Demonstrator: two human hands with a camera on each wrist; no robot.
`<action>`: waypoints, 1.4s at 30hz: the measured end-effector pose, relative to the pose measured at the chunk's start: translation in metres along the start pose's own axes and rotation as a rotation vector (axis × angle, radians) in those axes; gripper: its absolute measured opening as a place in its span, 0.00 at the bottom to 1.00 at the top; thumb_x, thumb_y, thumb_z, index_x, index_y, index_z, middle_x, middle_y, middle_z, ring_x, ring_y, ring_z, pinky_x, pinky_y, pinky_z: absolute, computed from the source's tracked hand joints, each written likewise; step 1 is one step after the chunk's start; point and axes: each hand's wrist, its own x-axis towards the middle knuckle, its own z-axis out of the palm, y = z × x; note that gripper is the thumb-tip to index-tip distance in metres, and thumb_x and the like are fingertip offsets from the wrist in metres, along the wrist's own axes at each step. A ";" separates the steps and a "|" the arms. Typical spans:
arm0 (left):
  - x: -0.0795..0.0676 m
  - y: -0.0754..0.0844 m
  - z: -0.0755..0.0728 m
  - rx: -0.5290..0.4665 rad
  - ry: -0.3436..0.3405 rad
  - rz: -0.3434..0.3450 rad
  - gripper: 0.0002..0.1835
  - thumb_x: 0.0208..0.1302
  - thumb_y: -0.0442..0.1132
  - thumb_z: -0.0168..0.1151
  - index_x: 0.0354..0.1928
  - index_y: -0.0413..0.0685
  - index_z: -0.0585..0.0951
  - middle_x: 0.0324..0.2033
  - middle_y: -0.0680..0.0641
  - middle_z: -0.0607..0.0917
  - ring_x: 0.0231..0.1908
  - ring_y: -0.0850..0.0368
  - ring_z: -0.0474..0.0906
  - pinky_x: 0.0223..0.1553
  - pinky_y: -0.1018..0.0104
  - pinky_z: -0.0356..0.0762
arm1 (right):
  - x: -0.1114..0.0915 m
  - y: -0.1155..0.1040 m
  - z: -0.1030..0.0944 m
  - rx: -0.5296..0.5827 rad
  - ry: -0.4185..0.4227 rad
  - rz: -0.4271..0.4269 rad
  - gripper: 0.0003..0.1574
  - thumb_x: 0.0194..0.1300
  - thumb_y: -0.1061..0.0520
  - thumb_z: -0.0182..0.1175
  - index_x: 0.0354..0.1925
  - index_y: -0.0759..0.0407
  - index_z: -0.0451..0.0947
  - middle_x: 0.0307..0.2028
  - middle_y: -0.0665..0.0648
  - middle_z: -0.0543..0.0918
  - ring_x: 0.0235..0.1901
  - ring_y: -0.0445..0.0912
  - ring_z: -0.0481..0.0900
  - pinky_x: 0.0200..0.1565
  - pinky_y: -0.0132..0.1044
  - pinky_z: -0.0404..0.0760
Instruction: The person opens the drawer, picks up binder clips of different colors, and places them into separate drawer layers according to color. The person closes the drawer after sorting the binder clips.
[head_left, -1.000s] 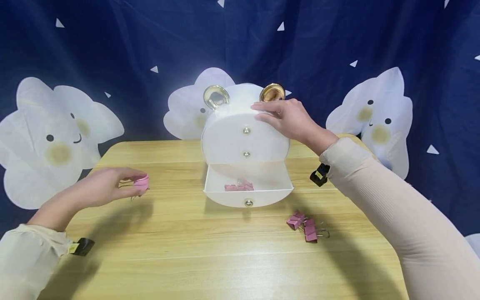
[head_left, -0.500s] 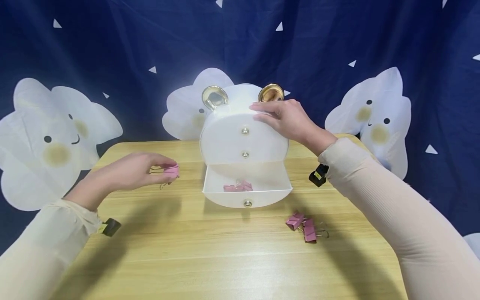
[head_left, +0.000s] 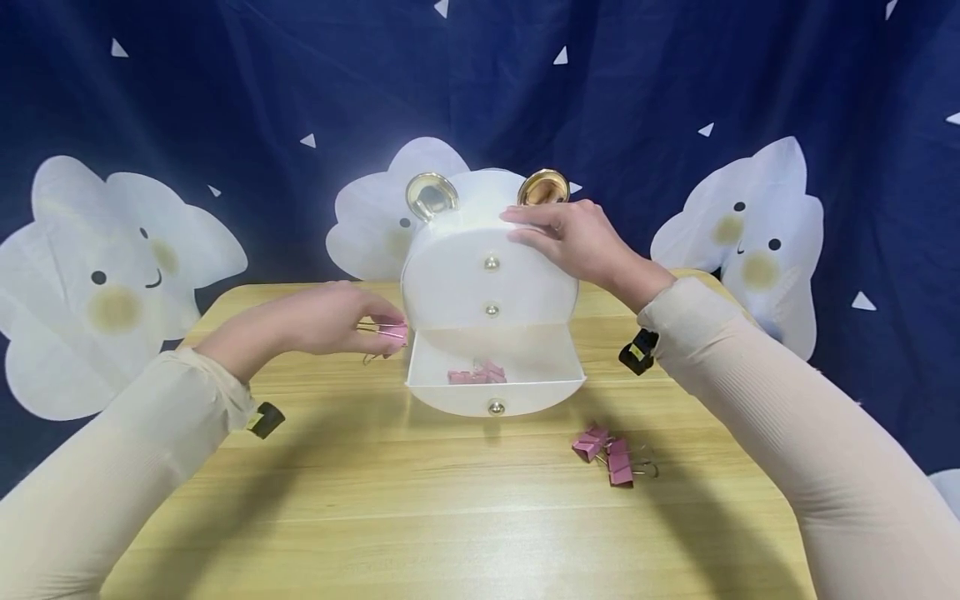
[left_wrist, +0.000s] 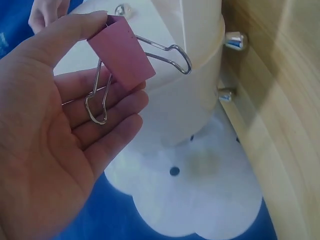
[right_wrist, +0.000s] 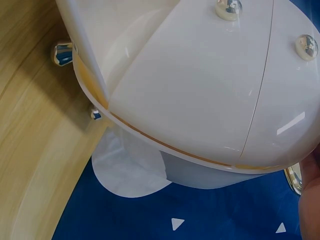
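A pink binder clip (left_wrist: pixel 122 52) with silver wire handles is pinched in my left hand (head_left: pixel 330 321), beside the left edge of a pulled-out drawer (head_left: pixel 525 354). In the left wrist view the clip sits between thumb and fingers, its handles spread apart. The drawer belongs to a white rounded storage box (head_left: pixel 450 283) with gold ears. Inside it lie pink binder clips (head_left: pixel 477 373). My right hand (head_left: pixel 581 237) rests on the top of the box near the right ear, its fingers fairly straight; the right wrist view shows only part of that hand at the edge.
Two more pink binder clips (head_left: pixel 619 462) lie on the wooden table (head_left: pixel 450 517) to the right, in front of the box. Round metallic knobs (head_left: pixel 497 407) stick out from the drawer fronts. A blue curtain (head_left: pixel 637 75) with white cloud shapes hangs behind the table.
My left hand has travelled right with the binder clip, from the table's left side to the drawer's edge. The right hand stays in place on the box.
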 end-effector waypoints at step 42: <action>0.097 0.058 0.037 0.234 -0.229 -0.001 0.18 0.63 0.50 0.64 0.49 0.47 0.82 0.44 0.49 0.83 0.45 0.52 0.78 0.54 0.58 0.74 | 0.000 0.005 0.001 -0.019 0.026 -0.060 0.20 0.67 0.48 0.64 0.56 0.47 0.83 0.53 0.47 0.83 0.50 0.47 0.81 0.44 0.40 0.80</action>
